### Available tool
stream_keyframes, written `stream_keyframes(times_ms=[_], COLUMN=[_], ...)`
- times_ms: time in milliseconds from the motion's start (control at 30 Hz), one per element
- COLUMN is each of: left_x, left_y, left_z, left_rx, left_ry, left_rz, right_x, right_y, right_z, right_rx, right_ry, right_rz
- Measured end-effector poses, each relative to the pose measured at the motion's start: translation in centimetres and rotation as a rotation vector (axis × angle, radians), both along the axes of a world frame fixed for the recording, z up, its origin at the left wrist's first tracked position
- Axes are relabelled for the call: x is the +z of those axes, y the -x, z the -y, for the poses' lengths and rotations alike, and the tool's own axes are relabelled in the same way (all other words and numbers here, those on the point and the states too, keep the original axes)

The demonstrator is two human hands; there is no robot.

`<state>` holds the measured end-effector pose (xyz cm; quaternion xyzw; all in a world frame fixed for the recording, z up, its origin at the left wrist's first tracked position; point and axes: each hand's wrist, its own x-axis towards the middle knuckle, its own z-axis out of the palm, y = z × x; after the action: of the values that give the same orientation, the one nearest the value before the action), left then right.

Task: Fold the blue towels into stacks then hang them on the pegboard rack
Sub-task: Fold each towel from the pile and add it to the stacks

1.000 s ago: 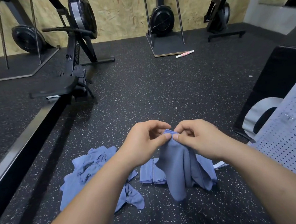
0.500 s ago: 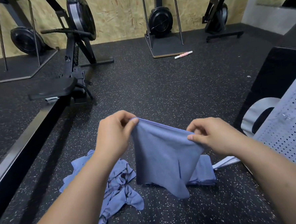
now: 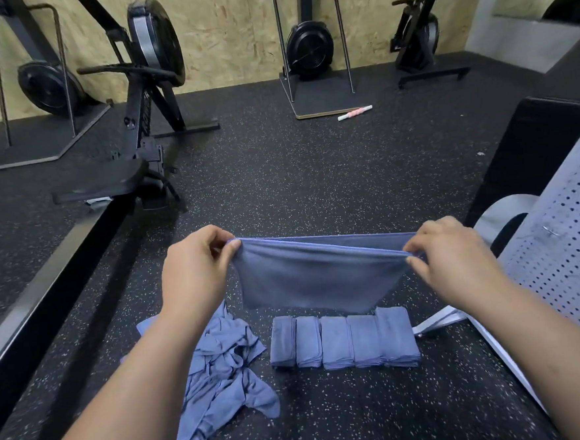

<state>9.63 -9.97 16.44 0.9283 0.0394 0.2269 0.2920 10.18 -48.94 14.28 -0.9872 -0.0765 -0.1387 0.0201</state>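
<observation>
A blue towel (image 3: 320,276) hangs stretched wide in the air above the floor. My left hand (image 3: 196,271) pinches its left top corner and my right hand (image 3: 452,260) pinches its right top corner. Below the towel, a row of several folded blue towels (image 3: 345,343) lies side by side on the floor. A heap of crumpled unfolded blue towels (image 3: 220,372) lies to their left, partly hidden by my left forearm. The grey perforated pegboard rack (image 3: 571,244) leans at the right edge.
The floor (image 3: 296,178) is black speckled rubber. A rowing machine with its long rail (image 3: 77,241) runs along the left. More exercise machines (image 3: 309,45) stand at the far wall. A pink-and-white stick (image 3: 355,113) lies far ahead. A black bench (image 3: 531,154) stands right.
My hands have moved apart from a joined pinch at the middle, spreading the towel wide and lifting it. The row of folded towels beneath has come into view.
</observation>
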Motion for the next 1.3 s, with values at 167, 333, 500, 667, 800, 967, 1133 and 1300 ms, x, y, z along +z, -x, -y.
stream_keyframes(times_ms=[167, 333, 500, 667, 800, 967, 1133, 1300], left_x=[0.2, -0.1, -0.4, -0.7, -0.8, -1.0, -1.2, -1.4], left_y=[-0.2, -0.1, -0.4, -0.6, -0.6, -0.7, -0.7, -0.8], left_z=[-0.2, -0.1, -0.4, -0.6, -0.5, -0.6, -1.2, -1.5], left_rx=[0.021, -0.003, 0.003, 0.026, 0.033, 0.079, 0.196, 0.219], left_ry=[0.040, -0.039, -0.094, -0.118, -0.120, -0.129, -0.231, -0.246], left_rz=[0.015, -0.013, -0.093, -0.141, -0.171, -0.189, -0.201, -0.194], right_x=[0.1, -0.6, 0.4, 1.9, 2.6, 2.5, 3.5, 5.1], right_y=[0.2, 0.0, 0.0, 0.7, 1.1, 0.9, 1.0, 2.0], right_z=[0.8, 1.2, 1.1, 0.5, 0.5, 1.0, 1.0, 1.1], right_rx=[-0.164, -0.209, -0.230, -0.216, -0.177, -0.093, 0.022, 0.235], right_ry=[0.000, -0.036, -0.325, -0.413, -0.506, -0.415, -0.930, -1.305], right_rz=[0.112, 0.011, 0.059, 0.149, 0.193, 0.120, -0.154, -0.445])
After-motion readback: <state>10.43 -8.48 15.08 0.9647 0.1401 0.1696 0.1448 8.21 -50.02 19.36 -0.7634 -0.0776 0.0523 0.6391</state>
